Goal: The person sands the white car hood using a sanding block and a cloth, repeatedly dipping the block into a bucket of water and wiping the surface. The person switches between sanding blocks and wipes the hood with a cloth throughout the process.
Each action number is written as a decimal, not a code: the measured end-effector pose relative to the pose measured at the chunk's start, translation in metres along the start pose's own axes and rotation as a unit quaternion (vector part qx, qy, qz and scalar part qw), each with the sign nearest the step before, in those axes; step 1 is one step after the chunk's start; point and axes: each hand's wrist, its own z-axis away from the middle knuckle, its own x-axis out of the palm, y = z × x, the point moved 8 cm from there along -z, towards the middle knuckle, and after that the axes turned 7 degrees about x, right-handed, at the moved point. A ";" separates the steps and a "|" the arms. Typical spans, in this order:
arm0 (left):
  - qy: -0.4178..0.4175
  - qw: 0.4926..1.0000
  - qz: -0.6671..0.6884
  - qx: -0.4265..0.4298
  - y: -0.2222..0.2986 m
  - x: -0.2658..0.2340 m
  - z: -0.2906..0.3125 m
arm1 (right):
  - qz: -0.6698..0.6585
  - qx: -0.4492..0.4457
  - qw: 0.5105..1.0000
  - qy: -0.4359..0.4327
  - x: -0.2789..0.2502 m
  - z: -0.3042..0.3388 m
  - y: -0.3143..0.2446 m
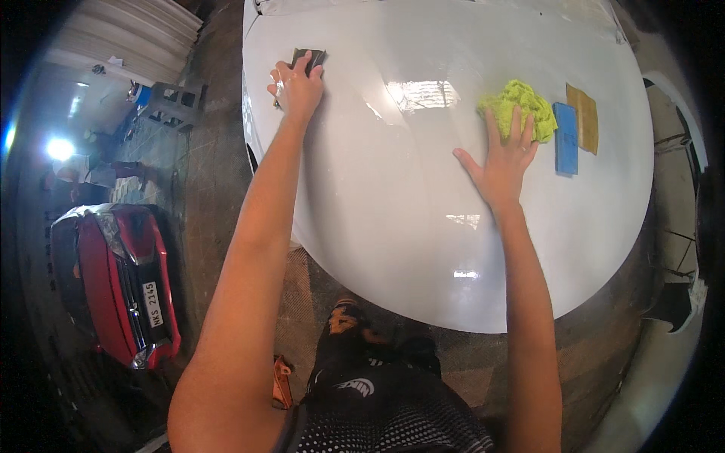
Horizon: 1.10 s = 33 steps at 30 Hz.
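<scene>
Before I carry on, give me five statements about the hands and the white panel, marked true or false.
1. The right hand rests on the yellow-green cloth. True.
2. The blue block lies right of the cloth. True.
3. The left hand touches the blue block. False: it touches a dark pad.
4. The hands touch each other. False: they are apart, with white panel between them.
5. Both forearms are bare. True.

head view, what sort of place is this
Probably a car body workshop: a red car stands off to the left, a large curved white panel, possibly a car hood, lies in front of the person, and a blue block and a brown sheet, perhaps sandpaper, rest on it.
</scene>
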 end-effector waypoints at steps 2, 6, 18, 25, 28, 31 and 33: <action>0.051 0.998 -0.021 0.028 0.006 -0.006 0.004 | 0.004 -0.005 1.000 0.006 0.001 0.000 -0.001; -0.011 0.997 0.072 0.005 0.031 0.010 0.053 | 0.007 -0.015 1.000 0.006 0.006 0.000 -0.008; 0.061 0.996 -0.011 0.060 0.054 -0.018 0.071 | 0.000 -0.037 0.996 0.083 -0.008 -0.039 -0.006; 0.022 0.996 0.033 0.080 0.058 -0.024 0.058 | 0.035 -0.021 0.990 0.132 0.002 -0.085 0.016; 0.062 0.998 -0.007 0.021 0.031 -0.030 0.046 | 0.047 -0.039 0.992 0.114 0.010 -0.075 0.002; 0.076 0.971 -0.137 0.181 0.112 -0.015 0.151 | 0.064 -0.032 0.991 0.111 0.012 -0.078 0.019; -0.003 0.978 0.040 0.205 0.130 -0.022 0.171 | 0.074 -0.022 0.990 0.116 0.009 -0.079 0.035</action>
